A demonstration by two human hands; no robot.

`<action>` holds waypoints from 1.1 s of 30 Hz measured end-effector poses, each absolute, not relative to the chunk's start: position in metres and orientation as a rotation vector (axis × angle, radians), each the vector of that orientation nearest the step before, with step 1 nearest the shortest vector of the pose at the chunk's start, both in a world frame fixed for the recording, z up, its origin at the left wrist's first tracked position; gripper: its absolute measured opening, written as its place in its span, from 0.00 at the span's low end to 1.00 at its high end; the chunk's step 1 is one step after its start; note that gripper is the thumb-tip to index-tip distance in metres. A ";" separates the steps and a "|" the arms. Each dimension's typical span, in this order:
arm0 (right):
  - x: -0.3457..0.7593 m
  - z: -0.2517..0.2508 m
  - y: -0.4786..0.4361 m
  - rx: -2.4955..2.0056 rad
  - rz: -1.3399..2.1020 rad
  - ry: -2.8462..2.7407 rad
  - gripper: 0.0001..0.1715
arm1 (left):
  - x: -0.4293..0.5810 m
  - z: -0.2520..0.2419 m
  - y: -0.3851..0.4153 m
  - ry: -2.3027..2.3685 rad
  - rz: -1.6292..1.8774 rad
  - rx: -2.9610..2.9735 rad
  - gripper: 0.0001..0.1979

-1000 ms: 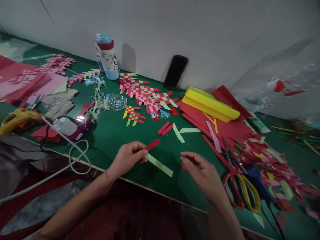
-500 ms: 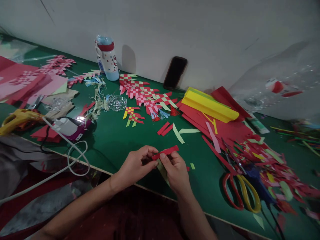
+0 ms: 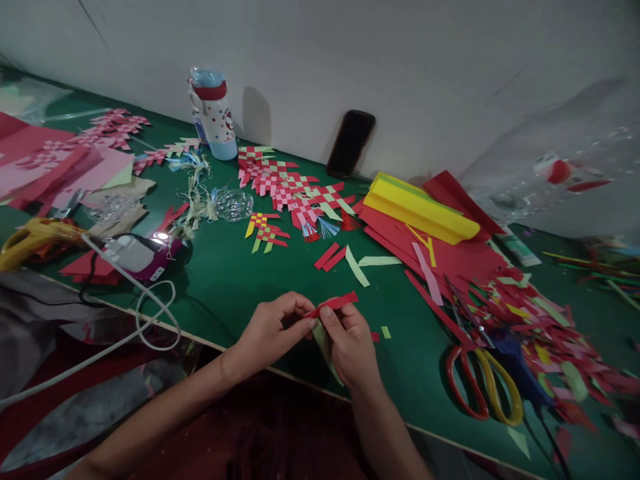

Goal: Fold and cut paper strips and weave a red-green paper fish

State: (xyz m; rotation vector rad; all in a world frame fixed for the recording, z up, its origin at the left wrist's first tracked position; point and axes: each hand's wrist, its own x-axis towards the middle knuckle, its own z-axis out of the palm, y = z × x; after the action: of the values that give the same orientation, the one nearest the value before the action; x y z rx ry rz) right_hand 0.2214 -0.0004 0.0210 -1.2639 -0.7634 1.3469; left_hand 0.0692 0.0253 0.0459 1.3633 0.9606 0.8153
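Close to the table's front edge, my left hand (image 3: 277, 327) and my right hand (image 3: 353, 340) meet over a red paper strip (image 3: 343, 301). The left fingers pinch the strip's left end, and my right thumb presses on its middle. A pale green paper strip (image 3: 324, 340) hangs beneath, between the hands, partly hidden by them. Beyond the hands lie short red strips (image 3: 330, 258) and pale green strips (image 3: 377, 261). Farther back are several woven paper fish (image 3: 285, 193), some with tassels, and a smaller woven pair (image 3: 267, 233).
At right lie scissors (image 3: 493, 387) with red and yellow handles, a blue tool with a cord (image 3: 517, 367), and paper scraps (image 3: 565, 340). Yellow folded paper (image 3: 420, 208) rests on red sheets. A bottle (image 3: 215, 117) and phone (image 3: 351, 143) stand by the wall; a cabled device (image 3: 143, 257) is left.
The pale green strip's hanging end has shifted slightly to the right and shows more. Both hands keep nearly the same place and grip on the red strip.
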 end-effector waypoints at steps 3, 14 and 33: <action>0.222 0.018 -0.001 -1.274 1.328 -0.759 0.14 | 0.069 0.045 0.025 0.950 0.816 1.342 0.06; 0.218 0.022 0.000 -1.309 1.286 -0.785 0.15 | 0.069 0.043 0.021 1.011 0.861 1.347 0.08; 0.244 0.036 0.013 -1.859 0.844 -1.961 0.11 | 0.033 0.013 0.001 0.990 0.822 2.541 0.08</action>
State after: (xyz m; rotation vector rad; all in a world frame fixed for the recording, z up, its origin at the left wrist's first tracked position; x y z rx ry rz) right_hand 0.2445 0.0130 0.0356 -1.8586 -1.9606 0.8436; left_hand 0.0335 0.0011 0.0129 2.5408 0.9904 0.8218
